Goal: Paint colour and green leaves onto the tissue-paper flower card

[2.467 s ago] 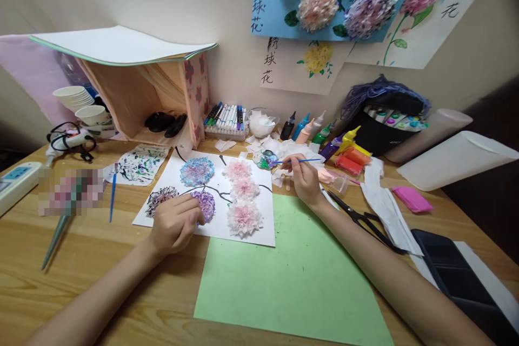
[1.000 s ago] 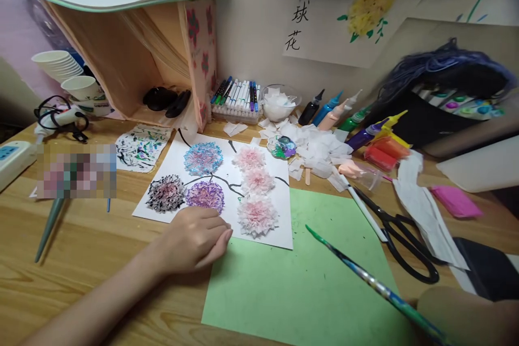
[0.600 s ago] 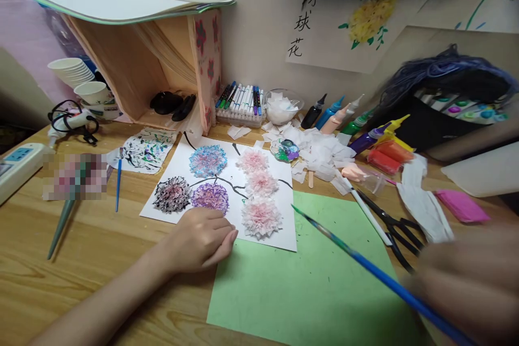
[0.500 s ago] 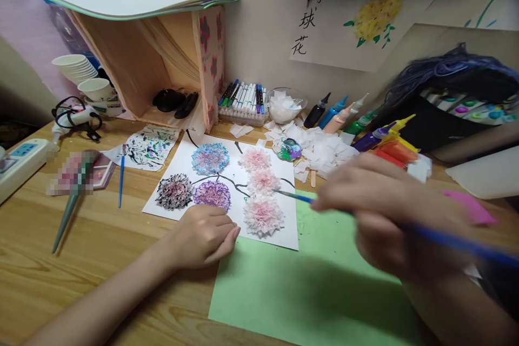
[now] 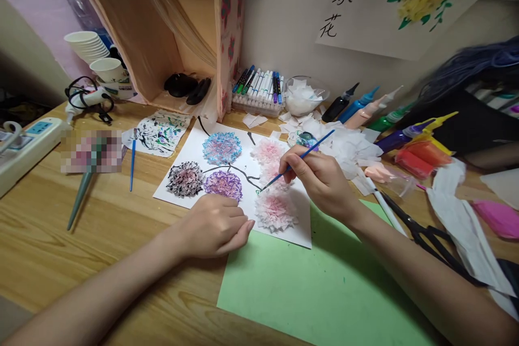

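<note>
My right hand pinches a thin blue paintbrush; its tip touches the white sheet at a small green mark between the flowers. My left hand rests closed on the sheet's lower edge, just below a purple-edged paper flower; whether anything is in it is hidden. Also on the sheet are a blue-edged flower, a black-edged flower and pink-white flowers, joined by dark painted branches. Under the sheet's lower right lies green paper.
White tissue pieces, paint bottles and a marker box stand behind the sheet. Black scissors lie at right. At left are a second brush, a paint-smeared paper and a power strip.
My right hand has moved left and in over the sheet, its brush now pointing down-left to the green mark. The view has shifted, and scissors show at right. My left hand stays by the purple flower.
</note>
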The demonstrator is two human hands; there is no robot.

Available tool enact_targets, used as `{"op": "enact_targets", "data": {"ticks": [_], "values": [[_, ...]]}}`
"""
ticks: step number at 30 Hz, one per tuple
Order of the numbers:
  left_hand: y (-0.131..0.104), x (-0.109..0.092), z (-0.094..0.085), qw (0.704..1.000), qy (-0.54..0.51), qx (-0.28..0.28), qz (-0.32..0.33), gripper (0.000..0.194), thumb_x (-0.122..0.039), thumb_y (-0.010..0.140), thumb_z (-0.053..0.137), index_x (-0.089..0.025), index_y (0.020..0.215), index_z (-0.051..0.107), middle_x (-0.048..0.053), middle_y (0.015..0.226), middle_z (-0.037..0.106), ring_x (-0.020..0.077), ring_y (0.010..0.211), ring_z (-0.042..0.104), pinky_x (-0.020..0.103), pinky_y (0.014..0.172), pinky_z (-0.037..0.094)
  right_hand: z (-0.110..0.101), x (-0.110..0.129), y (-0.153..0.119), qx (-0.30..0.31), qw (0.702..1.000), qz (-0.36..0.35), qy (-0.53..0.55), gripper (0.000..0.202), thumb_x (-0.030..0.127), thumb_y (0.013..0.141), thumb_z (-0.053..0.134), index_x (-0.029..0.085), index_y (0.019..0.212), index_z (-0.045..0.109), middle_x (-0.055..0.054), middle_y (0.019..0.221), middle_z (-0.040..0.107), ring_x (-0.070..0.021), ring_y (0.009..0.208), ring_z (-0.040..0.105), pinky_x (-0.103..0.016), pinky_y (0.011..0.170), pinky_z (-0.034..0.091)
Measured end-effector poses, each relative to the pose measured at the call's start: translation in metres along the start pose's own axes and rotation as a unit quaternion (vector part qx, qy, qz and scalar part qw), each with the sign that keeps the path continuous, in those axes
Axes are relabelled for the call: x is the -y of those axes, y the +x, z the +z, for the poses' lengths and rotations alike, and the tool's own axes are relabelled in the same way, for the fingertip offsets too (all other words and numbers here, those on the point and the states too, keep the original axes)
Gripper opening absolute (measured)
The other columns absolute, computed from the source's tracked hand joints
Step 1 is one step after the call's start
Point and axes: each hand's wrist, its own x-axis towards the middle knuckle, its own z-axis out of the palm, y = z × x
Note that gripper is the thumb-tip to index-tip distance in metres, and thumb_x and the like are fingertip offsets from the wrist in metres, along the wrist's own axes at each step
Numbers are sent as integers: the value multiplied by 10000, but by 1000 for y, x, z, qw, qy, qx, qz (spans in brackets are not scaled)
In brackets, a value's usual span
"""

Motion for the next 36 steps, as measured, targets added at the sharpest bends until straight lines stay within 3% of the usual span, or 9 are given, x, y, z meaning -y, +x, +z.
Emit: {"op": "enact_targets", "data": {"ticks": [7, 14, 36], "values": [[0, 0, -1, 1000, -3, 0, 1, 406, -175, 903, 348, -158, 595, 612, 12, 493, 575, 126, 487, 507, 262, 476, 368, 3, -4, 0, 6, 1000, 13, -5, 372, 335, 946, 365, 167, 682, 565, -4, 659, 552, -93, 589, 541, -238, 595, 422], [-1, 1, 0, 1000, -8, 3, -2, 417, -179, 904, 352, -153, 583, 617, 16, 502, 583, 136, 486, 511, 278, 469, 365, 0, -3, 3, -20, 996, 71, 43, 407, 415, 929, 378, 164, 670, 566, -16, 653, 560, -102, 595, 544, -238, 586, 433], [1, 0, -1, 1000, -2, -1, 6, 418, -171, 905, 346, -158, 559, 581, 12, 475, 549, 128, 474, 497, 266, 474, 359, -4, -4, 2, -25, 997, 64, 19, 417, 427, 924, 386, 171, 659, 579, -20, 669, 576, -106, 604, 557, -241, 590, 433]]}}
